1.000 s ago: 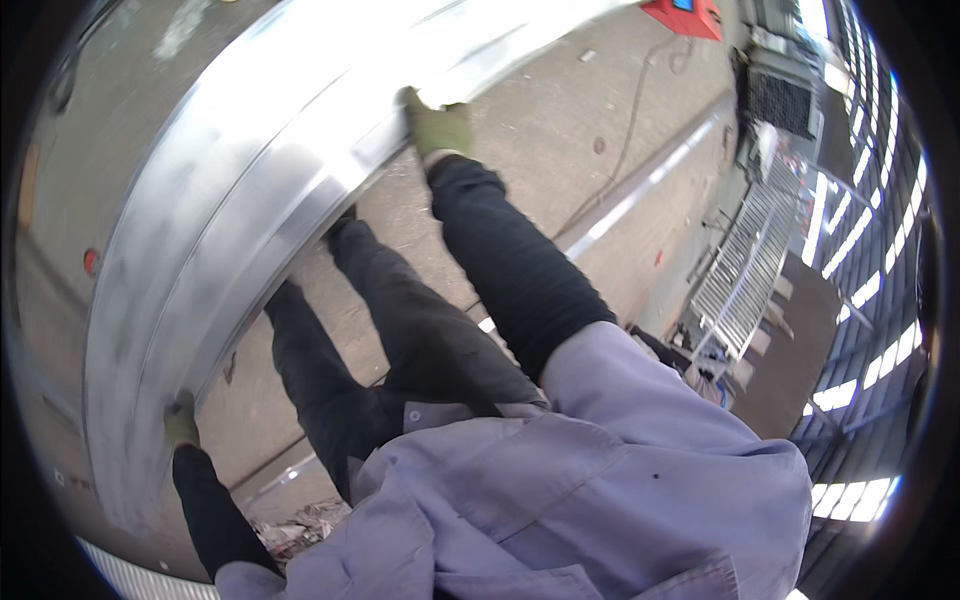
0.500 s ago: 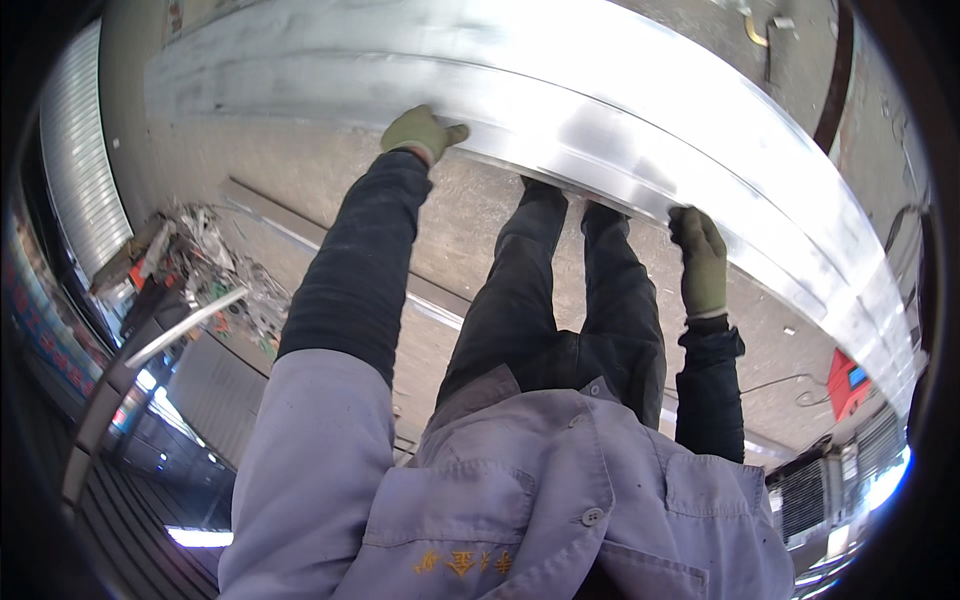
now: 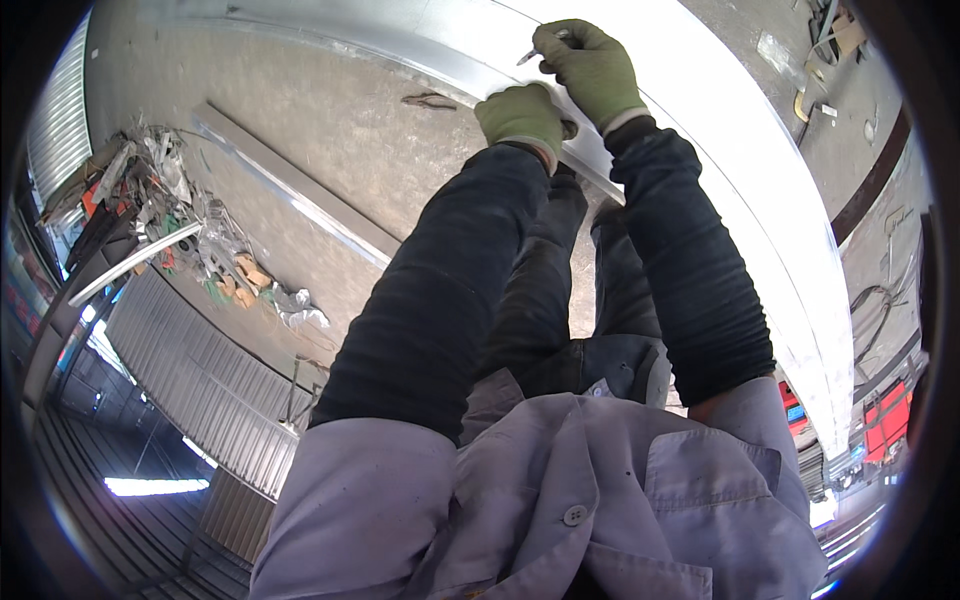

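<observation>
Panel (image 3: pixel 735 140) stretches upper left to lower right, right hand (image 3: pixel 597 72) pinching tool (image 3: pixel 528 58) pointing lower left; left hand (image 3: pixel 522 116) unclear.

Left arm (image 3: pixel 430 290): is slanting forward and inward.
Right arm (image 3: pixel 692 265): is reaching farther forward, slanting inward.
Left hand (image 3: pixel 523 117): is showing its gloved back.
Right hand (image 3: pixel 595 75): is pinching with bent, gloved fingers (image 3: pixel 550 40), just beside the left.
</observation>
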Motion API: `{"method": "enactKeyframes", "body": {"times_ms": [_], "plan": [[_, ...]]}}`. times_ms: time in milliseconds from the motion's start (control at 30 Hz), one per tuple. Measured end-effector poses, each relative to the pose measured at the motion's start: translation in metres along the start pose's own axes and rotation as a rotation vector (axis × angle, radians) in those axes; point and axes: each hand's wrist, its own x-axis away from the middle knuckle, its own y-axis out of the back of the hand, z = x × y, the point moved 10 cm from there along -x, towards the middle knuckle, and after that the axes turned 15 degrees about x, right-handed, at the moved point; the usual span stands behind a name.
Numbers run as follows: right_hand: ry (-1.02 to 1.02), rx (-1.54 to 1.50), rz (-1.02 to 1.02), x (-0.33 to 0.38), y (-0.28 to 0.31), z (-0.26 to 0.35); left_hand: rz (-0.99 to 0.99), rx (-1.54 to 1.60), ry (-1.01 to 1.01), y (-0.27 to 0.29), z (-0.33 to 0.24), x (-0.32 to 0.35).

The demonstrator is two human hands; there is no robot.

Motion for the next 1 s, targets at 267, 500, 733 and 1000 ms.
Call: {"method": "enactKeyframes", "body": {"times_ms": [267, 500, 733, 1000], "plan": [[-0.052, 0.105, 0.099, -0.026, -0.052, -0.017, -0.015, -0.012, 0.041, -0.004, 0.001, -0.003], [0.003, 0.211, 0.134, -0.027, -0.058, -0.009, -0.048, 0.007, 0.059, -0.004, 0.005, -0.005], [0.234, 0.512, 0.138, -0.024, -0.06, 0.023, -0.033, 0.047, 0.06, -0.004, 0.006, -0.005], [0.349, 0.708, 0.156, -0.018, -0.059, 0.031, -0.049, 0.188, 0.082, -0.009, 0.012, -0.009]]}}
